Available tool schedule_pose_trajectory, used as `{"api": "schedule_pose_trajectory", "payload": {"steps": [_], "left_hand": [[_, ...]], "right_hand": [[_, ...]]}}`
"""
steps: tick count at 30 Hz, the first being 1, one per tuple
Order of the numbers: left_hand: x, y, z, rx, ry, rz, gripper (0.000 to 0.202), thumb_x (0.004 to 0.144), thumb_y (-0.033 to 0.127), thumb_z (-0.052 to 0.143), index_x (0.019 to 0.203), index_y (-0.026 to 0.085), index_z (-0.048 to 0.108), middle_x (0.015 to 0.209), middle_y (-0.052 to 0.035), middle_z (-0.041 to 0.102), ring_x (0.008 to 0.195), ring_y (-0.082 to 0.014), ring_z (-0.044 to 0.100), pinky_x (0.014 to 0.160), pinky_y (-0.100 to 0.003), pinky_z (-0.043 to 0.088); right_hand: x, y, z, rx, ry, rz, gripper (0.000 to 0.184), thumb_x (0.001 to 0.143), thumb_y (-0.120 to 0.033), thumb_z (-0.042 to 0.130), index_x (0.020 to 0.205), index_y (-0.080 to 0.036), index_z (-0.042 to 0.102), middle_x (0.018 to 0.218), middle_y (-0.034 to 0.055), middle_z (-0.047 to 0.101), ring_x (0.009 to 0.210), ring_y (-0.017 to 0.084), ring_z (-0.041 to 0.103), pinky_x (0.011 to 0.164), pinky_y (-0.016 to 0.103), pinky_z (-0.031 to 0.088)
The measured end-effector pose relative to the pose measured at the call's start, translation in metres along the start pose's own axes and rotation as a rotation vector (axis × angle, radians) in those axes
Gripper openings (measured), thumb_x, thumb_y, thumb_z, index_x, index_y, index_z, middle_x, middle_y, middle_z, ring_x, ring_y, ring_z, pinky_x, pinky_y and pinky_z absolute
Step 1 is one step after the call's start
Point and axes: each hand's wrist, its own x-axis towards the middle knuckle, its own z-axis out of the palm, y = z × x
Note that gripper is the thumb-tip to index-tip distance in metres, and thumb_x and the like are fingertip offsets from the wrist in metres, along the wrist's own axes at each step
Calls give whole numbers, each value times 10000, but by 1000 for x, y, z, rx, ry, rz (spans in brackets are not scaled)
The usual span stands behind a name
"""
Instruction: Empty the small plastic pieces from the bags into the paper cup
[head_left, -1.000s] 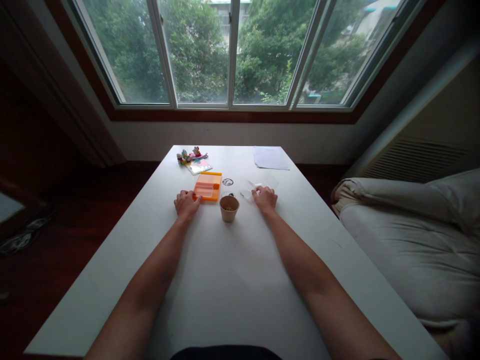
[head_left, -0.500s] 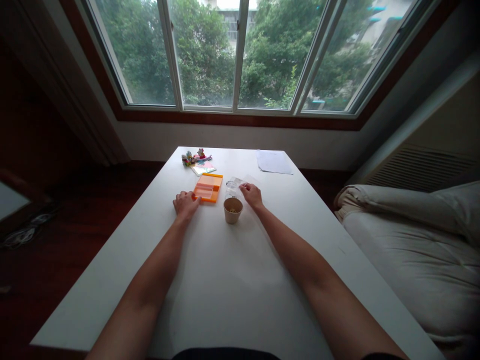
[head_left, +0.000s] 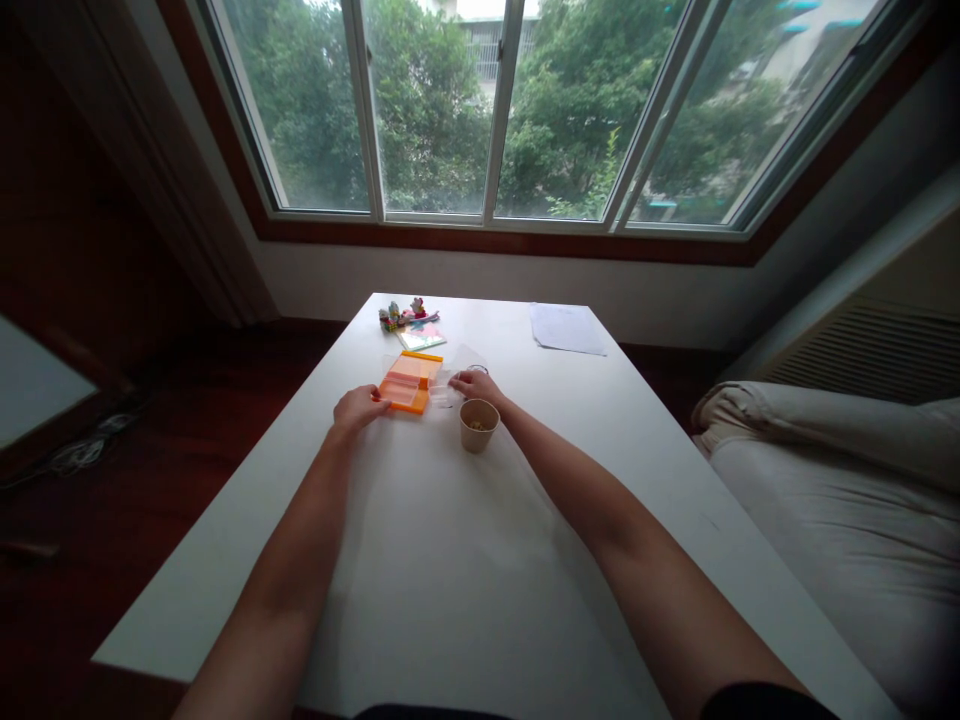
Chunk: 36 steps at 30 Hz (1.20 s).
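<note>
My left hand (head_left: 357,405) is closed on the near left corner of an orange plastic case (head_left: 405,405), which has a see-through orange panel. My right hand (head_left: 478,384) pinches a clear plastic piece (head_left: 441,388) against the case's right side. What exactly the clear piece is, I cannot make out. Close below my right hand stands a brown paper cup (head_left: 478,436), upright, with small yellowish bits at its bottom. A clear sheet or bag (head_left: 469,356) lies just behind my right fingers.
Small colourful figures (head_left: 405,313) and a pale card or booklet (head_left: 422,338) lie at the far left of the white table (head_left: 450,570). White papers (head_left: 568,329) rest at the far right. A cream sofa (head_left: 832,520) stands to the right, beyond the table's edge.
My right hand has moved left with the clear piece, up to the orange case. The case and my left hand have shifted slightly left on the table. The view has swung a little left.
</note>
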Motion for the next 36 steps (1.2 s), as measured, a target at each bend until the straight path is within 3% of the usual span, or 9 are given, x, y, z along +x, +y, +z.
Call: {"api": "schedule_pose_trajectory", "payload": {"steps": [4,6,14,20,23,28,31,36], "left_hand": [[1,-11,3,-15,89,-78,447,778,651,586,1028,290,673,1065,-56,725,973,-269,652,741,-319,458],[0,-13,5,-24,144,-126,438,809,635,558,1060,293,664,1086,-67,722,982,-286,655,743,-340,470],[0,-17,7,-63,254,-197,417,860,540,522,1173,291,640,1130,-98,716,1036,-309,648,791,-380,492],[3,-17,6,-147,228,-250,318,838,487,534,1038,294,690,1080,-74,736,958,-290,664,733,-357,481],[2,-17,4,-162,247,-273,317,860,487,501,988,278,703,1037,-76,746,948,-278,667,731,-340,475],[0,-20,4,-183,324,-332,325,892,445,480,1081,270,678,1080,-100,729,985,-304,654,774,-377,473],[-1,-15,9,-190,401,-267,318,913,377,453,1125,252,654,1090,-107,705,987,-302,637,798,-388,471],[-9,16,25,-121,482,33,288,909,303,466,1102,212,658,1103,-111,648,1087,-280,568,942,-387,441]], "right_hand": [[3,-1,9,-105,0,-133,232,896,-392,619,859,-213,762,922,57,723,846,189,628,774,291,436],[3,-2,10,-101,-8,-130,225,898,-392,625,874,-219,767,943,63,731,851,196,636,782,299,442],[8,-1,2,112,-108,-109,321,859,-493,631,894,-202,760,819,15,714,785,177,621,722,270,437],[7,-14,12,341,-106,-89,431,777,-609,671,837,-187,732,732,5,668,733,185,597,664,277,448],[10,-23,19,433,-95,-68,482,742,-648,683,830,-176,714,736,6,656,729,182,589,648,272,446],[19,-31,29,582,-161,-58,508,746,-650,665,911,-174,719,854,24,692,781,174,605,676,261,455],[23,-28,33,572,-125,-99,472,786,-619,638,931,-179,730,927,40,713,854,184,620,740,269,464],[30,-12,37,331,155,-36,429,843,-574,580,919,-182,736,797,33,698,778,185,606,719,280,454]]}}
